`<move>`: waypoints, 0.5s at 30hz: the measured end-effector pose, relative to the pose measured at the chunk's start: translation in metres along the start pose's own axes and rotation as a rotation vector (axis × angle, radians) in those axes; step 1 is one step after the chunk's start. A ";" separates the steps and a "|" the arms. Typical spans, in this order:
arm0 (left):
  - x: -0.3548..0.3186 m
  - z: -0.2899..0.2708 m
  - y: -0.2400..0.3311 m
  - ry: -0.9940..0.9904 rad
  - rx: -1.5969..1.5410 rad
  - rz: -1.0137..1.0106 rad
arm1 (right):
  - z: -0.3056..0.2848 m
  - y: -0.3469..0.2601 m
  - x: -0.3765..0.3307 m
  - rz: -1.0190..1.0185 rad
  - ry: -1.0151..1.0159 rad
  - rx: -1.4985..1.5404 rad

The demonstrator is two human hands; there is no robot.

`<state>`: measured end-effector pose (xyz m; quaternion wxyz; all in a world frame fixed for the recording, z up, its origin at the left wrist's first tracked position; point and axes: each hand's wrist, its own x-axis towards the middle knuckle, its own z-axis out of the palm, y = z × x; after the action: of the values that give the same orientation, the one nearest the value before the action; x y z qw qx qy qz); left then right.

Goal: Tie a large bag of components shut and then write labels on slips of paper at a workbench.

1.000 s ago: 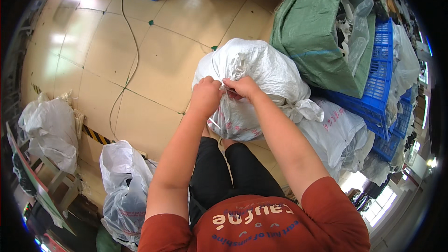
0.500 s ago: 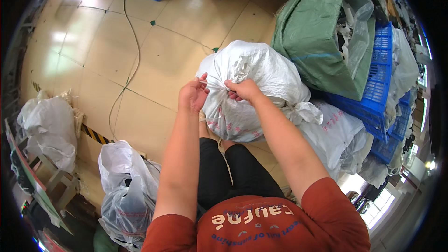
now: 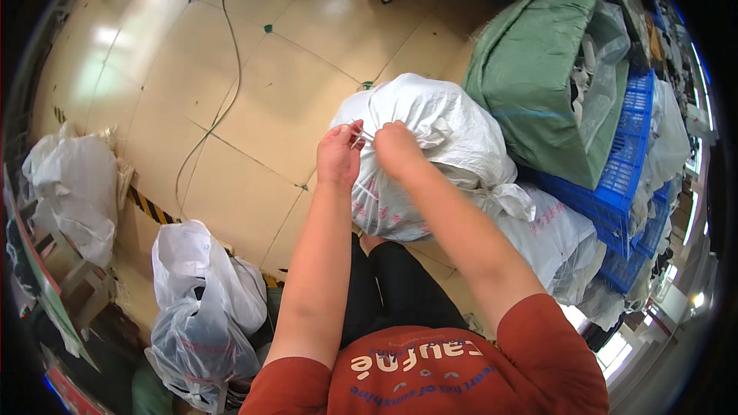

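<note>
A large, full white woven sack (image 3: 453, 123) stands on the floor in front of my legs. Its top is gathered into folds, and faint red print shows low on its side. At the gathered part, my left hand (image 3: 340, 152) pinches a thin white cord (image 3: 366, 137) with bent fingers. My right hand (image 3: 397, 147) is closed against the sack close beside it, back of the hand up. The cord runs between the two hands. My right fingers hide what they grip, though the cord leads into them. A knotted corner (image 3: 513, 201) sticks out at the sack's right.
To the right, a green woven bag (image 3: 530, 69) sits on blue plastic crates (image 3: 619, 161), with a printed white sack (image 3: 550, 234) below. White plastic bags (image 3: 201, 323) stand at lower left, another bundle (image 3: 73, 192) beyond. A cable (image 3: 231, 84) crosses the tiled floor.
My hands have drawn closer together at the sack's gathered top. The right hand has turned back-up, and more of the cord shows between the hands. The view has shifted slightly.
</note>
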<state>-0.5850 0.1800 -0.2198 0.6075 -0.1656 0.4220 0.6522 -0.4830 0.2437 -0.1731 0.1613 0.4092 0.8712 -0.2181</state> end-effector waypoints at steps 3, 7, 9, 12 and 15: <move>-0.007 0.000 0.003 0.065 0.049 0.028 | -0.004 0.011 0.001 -0.054 0.040 0.146; -0.022 -0.013 -0.011 0.087 0.338 -0.015 | -0.017 0.021 0.014 0.090 -0.194 0.749; -0.030 -0.013 -0.018 0.102 0.288 -0.068 | -0.022 0.024 0.020 0.051 -0.254 0.571; -0.034 -0.010 -0.012 -0.011 0.034 -0.008 | -0.017 0.029 0.025 0.181 -0.174 0.802; -0.026 -0.004 0.000 -0.072 0.137 0.082 | -0.023 0.029 0.026 0.148 -0.319 0.675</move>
<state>-0.5807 0.1600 -0.2033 0.6048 -0.0826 0.4502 0.6517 -0.4785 0.2883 -0.1728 0.1664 0.4622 0.6822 -0.5416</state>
